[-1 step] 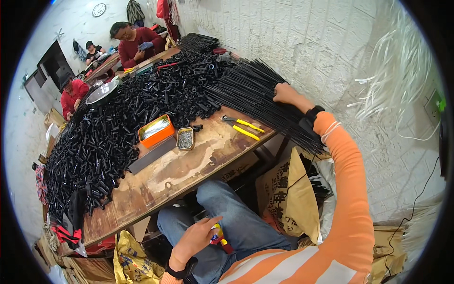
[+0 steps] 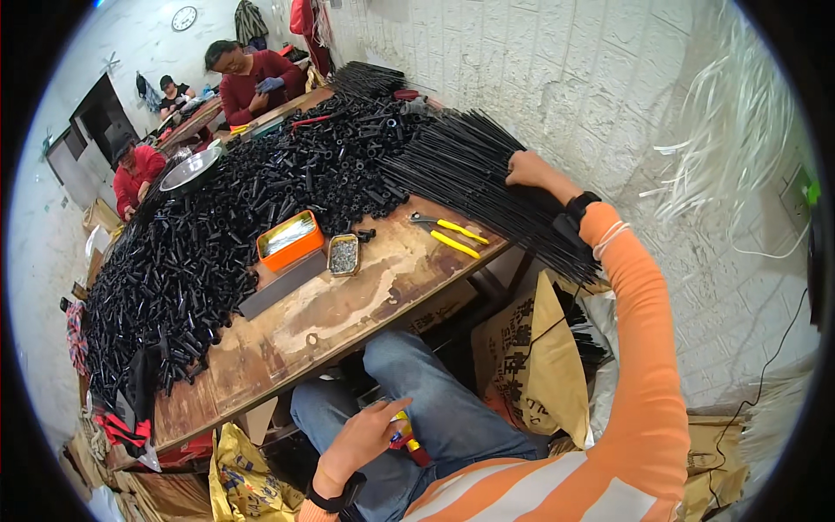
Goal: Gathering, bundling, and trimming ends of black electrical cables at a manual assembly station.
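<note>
My right hand [image 2: 532, 170] reaches out to the far right, its fingers closed at the upper edge of a wide bundle of thin black rods [image 2: 470, 174]. The rods lie across the table's right corner, and their near ends jut past its edge. Low over my lap is my left hand [image 2: 365, 438], fingers curled, index finger partly extended. A red and yellow object [image 2: 405, 432] with some blue shows under those fingers; its kind is unclear. Cutters with yellow handles [image 2: 454, 237] lie on the wooden table [image 2: 304, 335] beside the rods.
Short black tubular parts [image 2: 200, 261] are heaped over the table's left and far side. An orange box [image 2: 289, 240], a small tray of metal bits [image 2: 344, 256] and a grey bar [image 2: 280, 284] sit nearer. A paper sack [image 2: 544, 365] stands below right. Several people work beyond.
</note>
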A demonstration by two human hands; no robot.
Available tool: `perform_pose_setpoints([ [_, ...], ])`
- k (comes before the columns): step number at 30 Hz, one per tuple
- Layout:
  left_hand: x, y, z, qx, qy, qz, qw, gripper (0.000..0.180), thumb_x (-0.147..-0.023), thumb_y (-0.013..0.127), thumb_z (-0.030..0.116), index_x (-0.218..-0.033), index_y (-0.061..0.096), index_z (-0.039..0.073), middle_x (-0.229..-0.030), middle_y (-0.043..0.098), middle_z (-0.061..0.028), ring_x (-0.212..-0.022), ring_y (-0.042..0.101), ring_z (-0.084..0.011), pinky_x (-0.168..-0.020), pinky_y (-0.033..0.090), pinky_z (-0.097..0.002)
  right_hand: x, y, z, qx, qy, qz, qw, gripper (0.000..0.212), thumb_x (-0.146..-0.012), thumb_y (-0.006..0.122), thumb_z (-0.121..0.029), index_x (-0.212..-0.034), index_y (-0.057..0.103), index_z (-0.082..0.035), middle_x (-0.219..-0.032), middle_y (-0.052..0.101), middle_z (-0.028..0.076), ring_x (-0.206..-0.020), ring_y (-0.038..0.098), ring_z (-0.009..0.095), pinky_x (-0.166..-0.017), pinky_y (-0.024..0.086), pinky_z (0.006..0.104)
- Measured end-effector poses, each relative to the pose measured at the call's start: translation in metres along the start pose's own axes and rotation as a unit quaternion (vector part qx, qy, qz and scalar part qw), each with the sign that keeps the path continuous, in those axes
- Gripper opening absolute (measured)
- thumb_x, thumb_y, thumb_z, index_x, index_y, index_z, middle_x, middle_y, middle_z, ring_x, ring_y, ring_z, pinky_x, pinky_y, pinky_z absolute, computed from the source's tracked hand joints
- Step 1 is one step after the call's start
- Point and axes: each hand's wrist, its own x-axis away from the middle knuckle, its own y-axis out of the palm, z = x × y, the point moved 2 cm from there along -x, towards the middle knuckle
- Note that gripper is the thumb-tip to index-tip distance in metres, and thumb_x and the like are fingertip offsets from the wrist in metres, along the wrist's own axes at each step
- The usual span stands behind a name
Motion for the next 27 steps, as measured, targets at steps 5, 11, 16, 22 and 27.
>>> perform_pose_setpoints([
  [5, 0.014, 0.004, -0.010, 0.023, 0.018, 0.002, 1.000, 0.040, -0.093, 0.058, 0.015, -0.132, 0.052, 0.011, -0.104, 0.062, -0.0183, -0.096, 0.061, -0.0395, -0.078, 0.050, -0.0442, -0.003, -0.017, 0.000, -0.130, 0.098, -0.022, 0.986, 0.021, -0.076, 0.069, -0.021, -0.080, 0.067, 0.000, -0.069, 0.067, 0.016, -0.063, 0.067, 0.027, -0.058, 0.052, 0.0375],
  [11, 0.034, 0.003, -0.016, 0.057, 0.032, 0.029, 0.997, 0.040, -0.092, 0.059, 0.014, -0.132, 0.053, 0.010, -0.107, 0.062, -0.0192, -0.097, 0.061, -0.0396, -0.081, 0.050, -0.0433, -0.005, -0.028, 0.000, -0.209, 0.122, -0.051, 0.969, 0.023, -0.082, 0.070, -0.023, -0.077, 0.061, -0.003, -0.061, 0.060, 0.005, -0.051, 0.056, 0.014, -0.045, 0.043, 0.0300],
  [16, 0.055, 0.005, -0.029, 0.027, 0.020, 0.048, 0.998, 0.040, -0.092, 0.059, 0.013, -0.132, 0.053, 0.009, -0.107, 0.062, -0.0194, -0.096, 0.061, -0.0395, -0.080, 0.050, -0.0436, -0.017, -0.048, -0.065, -0.417, 0.178, -0.157, 0.877, 0.027, -0.096, 0.060, -0.029, -0.087, 0.060, -0.004, -0.061, 0.051, -0.002, -0.046, 0.045, 0.008, -0.042, 0.035, 0.0251],
  [22, 0.046, 0.002, -0.018, 0.013, 0.086, 0.082, 0.993, 0.037, -0.092, 0.059, 0.013, -0.129, 0.056, 0.008, -0.106, 0.063, -0.0186, -0.094, 0.061, -0.0396, -0.081, 0.050, -0.0427, -0.060, -0.089, -0.135, -0.572, 0.026, -0.044, 0.819, 0.024, -0.102, 0.051, -0.026, -0.088, 0.054, -0.006, -0.064, 0.041, -0.005, -0.047, 0.032, 0.005, -0.041, 0.027, 0.0222],
  [27, 0.030, -0.064, 0.027, 0.104, 0.165, 0.201, 0.960, 0.023, -0.096, 0.058, 0.009, -0.117, 0.065, 0.004, -0.102, 0.070, -0.0105, -0.094, 0.066, -0.0196, -0.084, 0.052, -0.0330, -0.065, -0.102, -0.220, -0.678, -0.052, -0.019, 0.733, 0.017, -0.100, 0.048, -0.019, -0.099, 0.052, -0.003, -0.075, 0.047, -0.001, -0.055, 0.040, 0.008, -0.046, 0.035, 0.0237],
])
